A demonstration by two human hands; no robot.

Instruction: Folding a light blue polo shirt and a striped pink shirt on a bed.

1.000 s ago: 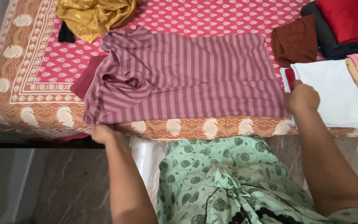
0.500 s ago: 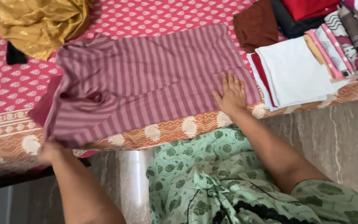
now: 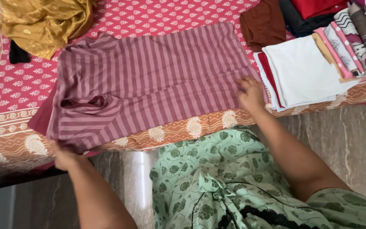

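At bed's near edge, left hand pinches the corner of the striped maroon garment, spread flat on the patterned bedspread. Right hand open, pressing the hem beside the folded stack. Risk: uneven pull bunches fabric, nudges stack.

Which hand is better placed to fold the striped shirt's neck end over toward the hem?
Left, probably. The left hand already grips the striped shirt at its lower neck-end corner by the bed's edge. The right hand lies flat on the hem end, next to the folded white cloth.
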